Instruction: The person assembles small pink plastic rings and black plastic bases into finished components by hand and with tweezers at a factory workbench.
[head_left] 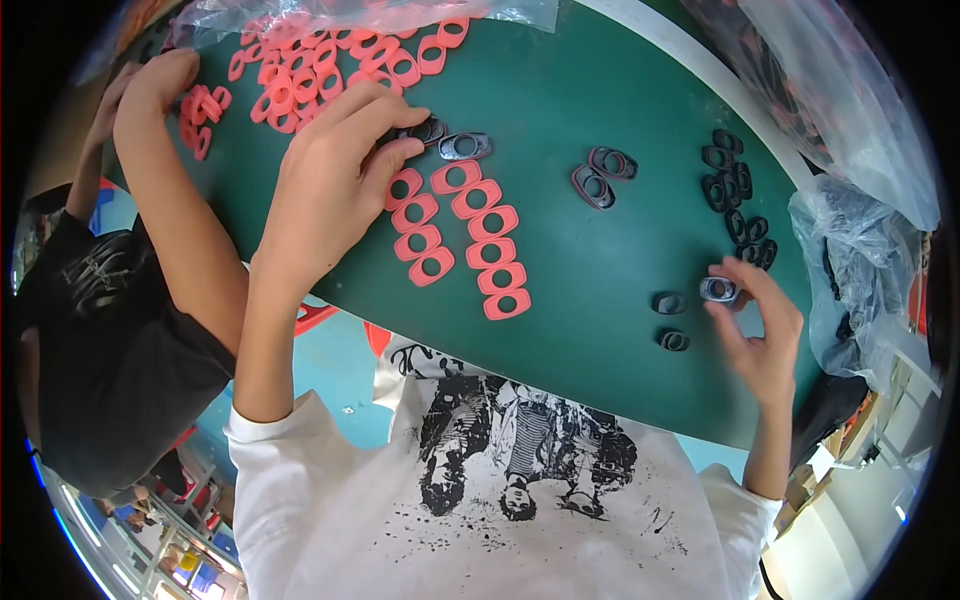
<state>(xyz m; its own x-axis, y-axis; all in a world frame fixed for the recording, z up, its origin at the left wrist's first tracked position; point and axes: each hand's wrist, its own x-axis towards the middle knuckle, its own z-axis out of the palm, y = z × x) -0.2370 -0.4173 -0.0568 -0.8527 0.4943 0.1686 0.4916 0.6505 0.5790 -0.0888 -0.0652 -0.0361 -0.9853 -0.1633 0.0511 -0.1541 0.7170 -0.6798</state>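
My left hand [330, 185] has its thumb and fingertips closed on a black oval ring piece [430, 131], partly hidden by the fingers. Touching or close beside it lies another dark ring piece [465, 146], at the head of a column of pink ring pieces [490, 222]. A shorter column of pink ring pieces [416, 212] runs below that hand. At the right, my right hand [768, 335] pinches a small dark oval ring [718, 289] between thumb and fingers. Two small dark rings [669, 302] lie to its left, one nearer me.
Loose pink pieces [300, 85] are heaped at the far left under a plastic bag [380, 14]. Two black pieces [604, 175] lie mid-table, with several more [735, 185] at the right. Clear plastic bags [850, 260] border the right edge. A co-worker's arm [180, 190] reaches in from the left.
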